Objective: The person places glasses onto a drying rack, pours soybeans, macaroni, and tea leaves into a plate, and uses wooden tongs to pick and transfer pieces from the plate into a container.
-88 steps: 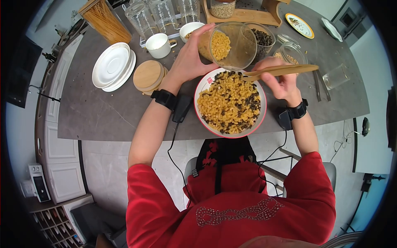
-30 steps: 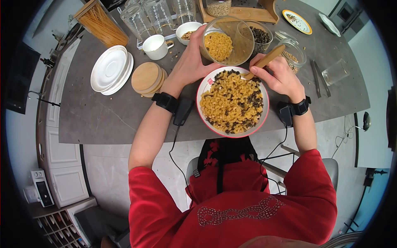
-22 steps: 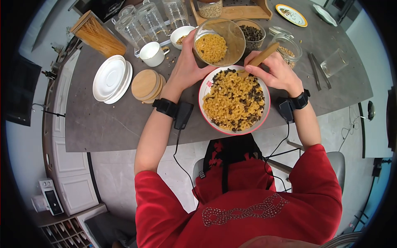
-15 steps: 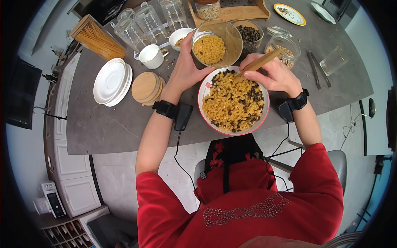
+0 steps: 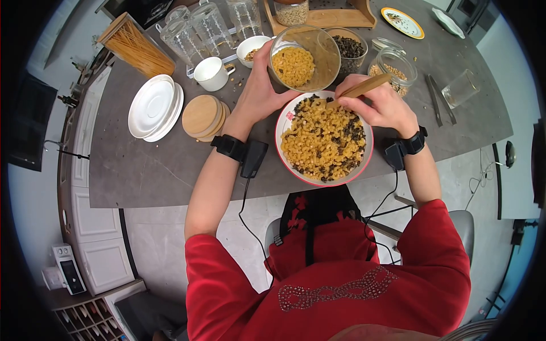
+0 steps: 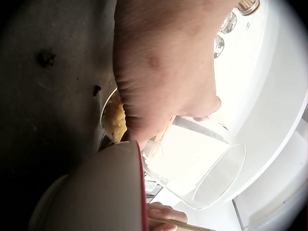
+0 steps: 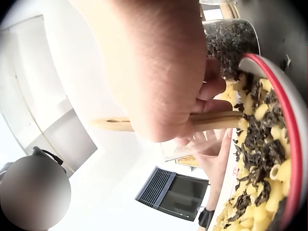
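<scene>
Wooden utensil (image 5: 364, 87) is held in the curled right grip (image 5: 382, 105), its tip against macaroni (image 5: 320, 142) near twelve o'clock in the red-rimmed bowl (image 6: 101, 187); just beyond, towards half past eleven, a tilted glass container (image 5: 326, 61) is clasped by the wide-curved left grip (image 5: 260, 94).

The grey desk (image 5: 148, 173) carries a red-rimmed bowl (image 5: 282, 126) near its front edge. White plates (image 5: 152, 107) and wooden discs (image 5: 201, 116) lie left of the bowl, tongs (image 5: 434, 102) right.
</scene>
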{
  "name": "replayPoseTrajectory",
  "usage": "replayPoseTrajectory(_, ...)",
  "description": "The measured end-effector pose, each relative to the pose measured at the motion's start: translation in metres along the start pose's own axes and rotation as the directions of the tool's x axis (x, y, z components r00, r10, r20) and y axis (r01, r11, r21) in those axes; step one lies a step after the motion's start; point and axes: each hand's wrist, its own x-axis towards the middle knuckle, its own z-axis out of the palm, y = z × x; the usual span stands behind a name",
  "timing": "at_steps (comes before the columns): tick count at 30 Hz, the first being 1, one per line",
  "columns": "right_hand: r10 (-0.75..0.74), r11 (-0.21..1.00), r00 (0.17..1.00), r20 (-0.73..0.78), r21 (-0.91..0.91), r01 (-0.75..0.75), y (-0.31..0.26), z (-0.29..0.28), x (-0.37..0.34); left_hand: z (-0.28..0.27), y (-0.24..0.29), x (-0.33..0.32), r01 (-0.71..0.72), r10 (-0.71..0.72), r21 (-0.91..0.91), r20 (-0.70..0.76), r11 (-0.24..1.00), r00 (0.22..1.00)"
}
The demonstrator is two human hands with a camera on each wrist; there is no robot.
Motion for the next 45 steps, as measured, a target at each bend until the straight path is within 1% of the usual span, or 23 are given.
replayPoseTrajectory(2,0.02,0.998,0.999,-0.04,0.054,-0.018,-0.001,-0.002,0.0,0.0,0.0,-0.001,0.001,-0.001,0.013,-0.009,1.0,1.0)
replayPoseTrajectory(4,0.01,0.999,0.999,-0.045,0.045,-0.008,-0.001,-0.001,0.0,-0.001,0.001,-0.001,-0.001,0.001,0.022,-0.011,1.0,1.0)
replayPoseTrajectory(6,-0.046,0.999,0.997,-0.056,0.015,0.047,0.0,-0.001,0.0,0.001,0.002,0.0,0.008,-0.008,-0.003,-0.003,1.0,1.0)
replayPoseTrajectory(7,-0.045,0.999,0.998,-0.054,0.013,0.046,0.0,-0.001,0.001,0.001,0.002,0.001,0.009,-0.009,-0.005,-0.005,1.0,1.0)
replayPoseTrajectory(9,-0.028,0.999,0.999,0.028,0.022,0.027,-0.001,0.001,0.005,0.0,0.0,-0.001,0.025,-0.025,-0.006,0.001,1.0,1.0)
replayPoseTrajectory(13,-0.03,0.999,0.999,0.04,-0.019,0.03,-0.002,0.0,0.007,0.0,0.002,0.0,0.01,-0.01,-0.004,-0.012,1.0,1.0)
replayPoseTrajectory(16,0.003,1.0,0.998,0.059,-0.02,-0.002,-0.003,0.0,0.007,0.001,-0.001,-0.001,0.023,-0.023,0.004,-0.012,1.0,1.0)
replayPoseTrajectory(18,-0.004,1.0,0.998,0.059,-0.001,0.004,-0.003,0.002,0.007,0.001,-0.001,-0.001,-0.017,0.018,0.049,-0.03,0.999,0.999)
replayPoseTrajectory(22,-0.014,0.999,0.998,0.054,-0.043,0.017,-0.001,0.003,0.006,0.001,-0.001,0.0,0.009,-0.009,0.024,-0.019,1.0,1.0)
replayPoseTrajectory(25,-0.003,1.0,0.999,0.046,-0.028,0.004,0.001,0.004,0.006,-0.001,0.0,-0.002,0.012,-0.011,0.034,-0.027,0.999,1.0)
replayPoseTrajectory(28,0.029,0.999,0.999,0.024,0.042,-0.03,0.002,0.0,0.002,0.001,0.001,0.0,0.009,-0.008,0.026,-0.03,1.0,1.0)
replayPoseTrajectory(30,0.004,0.991,0.998,-0.057,0.131,0.003,0.005,0.0,0.0,0.0,0.001,-0.001,0.036,-0.035,0.027,-0.028,0.999,0.999)
replayPoseTrajectory(31,-0.014,0.983,0.997,-0.073,0.182,0.028,0.002,-0.003,0.0,0.0,0.001,-0.001,0.039,-0.038,0.027,-0.031,0.999,0.999)
replayPoseTrajectory(32,-0.017,0.982,0.997,-0.07,0.185,0.029,0.002,-0.002,-0.001,0.0,0.001,0.0,0.027,-0.025,0.036,-0.03,0.999,0.999)
replayPoseTrajectory(34,-0.076,0.89,0.968,-0.24,0.421,0.175,0.003,-0.002,-0.004,0.0,0.003,-0.001,0.016,-0.015,0.048,-0.032,0.999,0.999)
replayPoseTrajectory(35,-0.124,0.852,0.95,-0.286,0.459,0.25,0.008,-0.001,-0.004,0.001,0.003,-0.001,0.016,-0.015,0.046,-0.031,0.999,0.999)
replayPoseTrajectory(36,-0.127,0.852,0.95,-0.285,0.459,0.252,0.01,0.002,-0.005,0.0,0.003,-0.001,0.015,-0.014,0.044,-0.029,0.999,0.999)
replayPoseTrajectory(38,0.027,0.832,0.897,-0.442,0.507,0.225,0.013,0.007,-0.006,0.0,0.003,-0.001,0.014,-0.013,0.043,-0.026,0.999,1.0)
replayPoseTrajectory(40,0.007,0.847,0.884,-0.467,0.473,0.243,0.011,0.009,0.001,0.0,0.003,0.0,0.015,-0.014,0.043,-0.024,0.999,1.0)
replayPoseTrajectory(42,0.004,0.94,0.892,-0.453,0.305,0.151,0.002,0.006,0.007,0.001,0.002,-0.001,0.022,-0.021,0.053,-0.021,0.998,1.0)
replayPoseTrajectory(43,-0.093,0.949,0.889,-0.448,0.232,0.216,0.007,0.005,0.009,0.001,0.002,-0.001,0.02,-0.019,0.053,-0.02,0.998,1.0)
replayPoseTrajectory(44,-0.095,0.949,0.888,-0.449,0.229,0.217,0.008,0.005,0.006,0.001,0.003,-0.001,0.025,-0.024,0.047,-0.021,0.999,0.999)
replayPoseTrajectory(45,0.012,0.916,0.902,-0.432,0.366,0.163,0.007,0.003,0.0,0.001,0.003,-0.001,0.03,-0.03,0.042,-0.023,0.999,0.999)
